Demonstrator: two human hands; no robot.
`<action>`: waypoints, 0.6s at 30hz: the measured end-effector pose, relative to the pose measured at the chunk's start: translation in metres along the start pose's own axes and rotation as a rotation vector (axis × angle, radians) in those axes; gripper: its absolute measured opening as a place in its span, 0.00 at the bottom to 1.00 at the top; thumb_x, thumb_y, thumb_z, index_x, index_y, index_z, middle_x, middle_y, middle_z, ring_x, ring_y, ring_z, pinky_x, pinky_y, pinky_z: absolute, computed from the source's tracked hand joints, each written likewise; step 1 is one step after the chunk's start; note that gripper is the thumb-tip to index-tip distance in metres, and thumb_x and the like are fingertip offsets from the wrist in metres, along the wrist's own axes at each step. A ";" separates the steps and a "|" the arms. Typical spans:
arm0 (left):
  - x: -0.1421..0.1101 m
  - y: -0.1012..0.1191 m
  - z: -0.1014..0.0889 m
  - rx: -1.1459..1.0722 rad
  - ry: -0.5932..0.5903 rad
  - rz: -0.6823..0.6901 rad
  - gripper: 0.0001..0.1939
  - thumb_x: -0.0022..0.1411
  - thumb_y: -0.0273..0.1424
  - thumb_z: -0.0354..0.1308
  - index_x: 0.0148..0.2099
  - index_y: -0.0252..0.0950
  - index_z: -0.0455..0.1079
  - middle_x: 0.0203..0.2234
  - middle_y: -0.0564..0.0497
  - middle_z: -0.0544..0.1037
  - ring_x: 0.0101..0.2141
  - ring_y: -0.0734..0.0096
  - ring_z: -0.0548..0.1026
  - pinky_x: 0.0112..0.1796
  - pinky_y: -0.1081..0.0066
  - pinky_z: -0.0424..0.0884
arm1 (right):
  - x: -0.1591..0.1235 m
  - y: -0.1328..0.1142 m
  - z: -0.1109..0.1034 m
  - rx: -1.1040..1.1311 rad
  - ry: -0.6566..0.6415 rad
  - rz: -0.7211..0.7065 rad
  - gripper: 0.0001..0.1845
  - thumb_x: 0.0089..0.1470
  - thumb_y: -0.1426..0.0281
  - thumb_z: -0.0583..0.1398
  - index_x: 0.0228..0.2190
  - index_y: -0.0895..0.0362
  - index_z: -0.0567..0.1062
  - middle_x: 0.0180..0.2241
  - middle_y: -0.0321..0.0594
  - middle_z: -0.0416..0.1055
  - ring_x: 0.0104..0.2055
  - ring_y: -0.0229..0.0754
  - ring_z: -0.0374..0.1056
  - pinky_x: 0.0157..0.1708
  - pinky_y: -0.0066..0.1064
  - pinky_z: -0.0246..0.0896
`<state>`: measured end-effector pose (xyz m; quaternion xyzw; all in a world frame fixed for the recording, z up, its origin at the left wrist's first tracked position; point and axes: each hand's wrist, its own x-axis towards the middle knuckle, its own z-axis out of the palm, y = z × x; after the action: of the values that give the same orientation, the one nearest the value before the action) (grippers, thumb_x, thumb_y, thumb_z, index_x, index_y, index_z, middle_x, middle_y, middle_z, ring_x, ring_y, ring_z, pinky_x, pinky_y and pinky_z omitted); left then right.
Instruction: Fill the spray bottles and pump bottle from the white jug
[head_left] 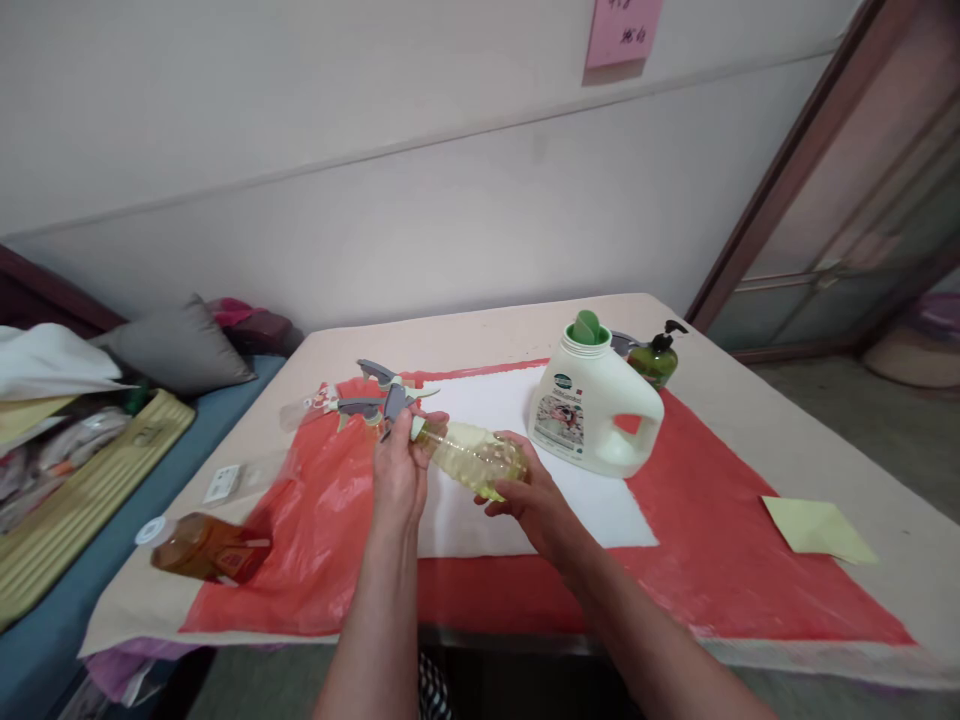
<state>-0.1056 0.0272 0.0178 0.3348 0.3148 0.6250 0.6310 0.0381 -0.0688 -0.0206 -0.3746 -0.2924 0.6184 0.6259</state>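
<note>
Both hands hold a clear plastic bottle (469, 455) of pale yellow liquid, tilted nearly on its side above a white sheet. My left hand (405, 455) is closed around its neck, beside the white cap. At the base end, the fingers of my right hand (529, 490) wrap the bottle. Grey and cream pieces with curved, pointed ends (375, 395) lie just beyond my left hand; their kind is unclear. To the right of the bottle stands a large white jug (592, 410) with a handle and a green piece in its mouth.
A red sheet (720, 540) lies under the white sheet (600, 510) on the table. An amber bottle (206, 545) lies at front left. A green pump bottle (656, 360) stands behind the jug. Yellow paper notes (817, 528) lie at right. Behind the table rises a wall (450, 200).
</note>
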 end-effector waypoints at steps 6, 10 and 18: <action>-0.004 0.000 0.007 -0.045 -0.050 0.024 0.15 0.55 0.42 0.70 0.36 0.37 0.74 0.31 0.51 0.80 0.36 0.66 0.82 0.51 0.57 0.75 | -0.004 0.011 0.006 0.116 0.022 0.067 0.36 0.42 0.58 0.70 0.51 0.50 0.64 0.39 0.37 0.74 0.27 0.39 0.74 0.23 0.27 0.66; -0.007 0.000 0.008 -0.040 -0.125 0.052 0.15 0.57 0.44 0.68 0.37 0.37 0.74 0.31 0.51 0.79 0.35 0.67 0.81 0.50 0.56 0.75 | -0.003 0.016 0.005 0.138 -0.013 0.226 0.41 0.48 0.36 0.59 0.47 0.58 0.70 0.32 0.43 0.75 0.21 0.38 0.69 0.17 0.24 0.58; -0.002 -0.010 0.008 -0.026 0.020 0.157 0.15 0.57 0.43 0.68 0.35 0.36 0.72 0.27 0.53 0.77 0.31 0.72 0.78 0.45 0.62 0.76 | -0.007 0.013 0.010 -0.200 0.210 -0.044 0.43 0.51 0.42 0.63 0.60 0.50 0.59 0.43 0.40 0.71 0.30 0.37 0.71 0.28 0.30 0.70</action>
<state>-0.0929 0.0248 0.0140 0.3440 0.2855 0.6801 0.5811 0.0222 -0.0755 -0.0252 -0.4910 -0.2936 0.5299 0.6260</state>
